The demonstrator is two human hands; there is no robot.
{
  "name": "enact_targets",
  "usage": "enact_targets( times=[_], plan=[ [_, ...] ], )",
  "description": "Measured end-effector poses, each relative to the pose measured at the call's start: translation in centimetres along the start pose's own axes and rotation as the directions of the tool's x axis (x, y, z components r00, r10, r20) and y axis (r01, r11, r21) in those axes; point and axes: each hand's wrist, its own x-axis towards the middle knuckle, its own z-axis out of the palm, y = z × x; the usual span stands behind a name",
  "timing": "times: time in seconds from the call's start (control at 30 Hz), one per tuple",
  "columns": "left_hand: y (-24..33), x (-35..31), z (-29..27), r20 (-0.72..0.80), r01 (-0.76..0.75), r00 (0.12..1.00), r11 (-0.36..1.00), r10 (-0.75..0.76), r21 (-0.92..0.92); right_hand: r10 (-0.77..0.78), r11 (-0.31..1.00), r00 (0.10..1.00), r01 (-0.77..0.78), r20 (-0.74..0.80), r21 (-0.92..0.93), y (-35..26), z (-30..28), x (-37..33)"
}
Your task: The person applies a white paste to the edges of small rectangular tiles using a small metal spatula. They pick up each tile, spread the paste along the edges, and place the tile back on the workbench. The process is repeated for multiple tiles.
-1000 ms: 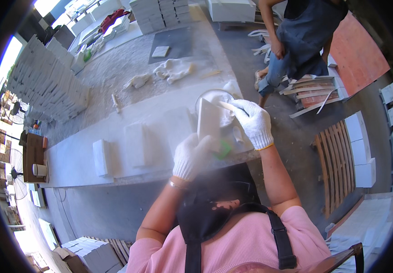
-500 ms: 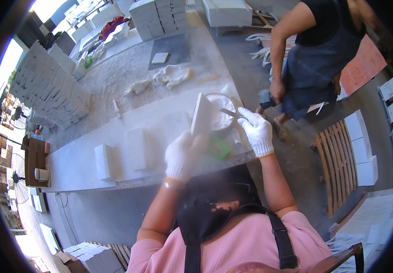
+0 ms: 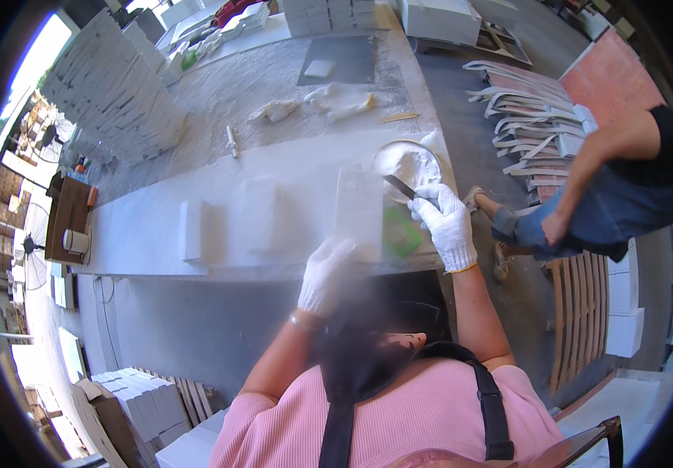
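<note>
My left hand (image 3: pixel 327 273), in a white knit glove, is closed on the lower end of a white rectangular tile (image 3: pixel 358 204), whose broad face is toward me. In my gloved right hand (image 3: pixel 446 222) is a putty knife (image 3: pixel 399 186), its dark flat blade pointing up and left between the tile and a round bowl (image 3: pixel 377 157). White paste (image 3: pixel 413 165) fills much of that bowl. Beside the tile a bright green object (image 3: pixel 403 232), blurred, lies on the table. Haze softens the middle of the picture.
On the white table (image 3: pixel 134 249) lie two more white tiles (image 3: pixel 191 230) (image 3: pixel 261 214), a white tube-like stick (image 3: pixel 232 142) and crumpled gloves (image 3: pixel 336 101). A tall tile stack (image 3: pixel 110 86) stands far left. A co-worker (image 3: pixel 602 187) is at right, near a wooden pallet (image 3: pixel 578 312).
The tile has swung from nearly edge-on to face toward me, lower and away from the bowl. My view has shifted. The co-worker has moved right and bends over.
</note>
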Motion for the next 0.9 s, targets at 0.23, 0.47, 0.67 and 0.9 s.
enact_targets(
  times=[0.23, 0.47, 0.67, 0.9],
  plan=[
    [-1.6, -0.8, 0.0, 0.021, 0.014, 1.0, 0.996, -0.012, -0.088, -0.385, 0.801, 0.919, 0.379, 0.087, -0.464, -2.6, 2.8, 0.5],
    [-0.6, -0.6, -0.9, 0.091, 0.095, 0.992, 0.994, -0.091, -0.045, -0.169, 0.695, 0.945, 0.317, 0.281, -0.646, -3.8, 3.2, 0.6],
    [0.5, 0.7, -2.7, 0.125, 0.081, 0.988, 0.994, -0.09, 0.077, -0.167, 0.68, 0.908, 0.388, 0.384, -0.622, -4.6, 3.5, 1.3],
    [0.5, 1.9, -2.7, 0.173, 0.167, 0.97, 0.986, -0.169, 0.029, -0.047, 0.678, 0.899, 0.348, 0.435, -0.647, -5.3, 5.0, 2.8]
  ],
)
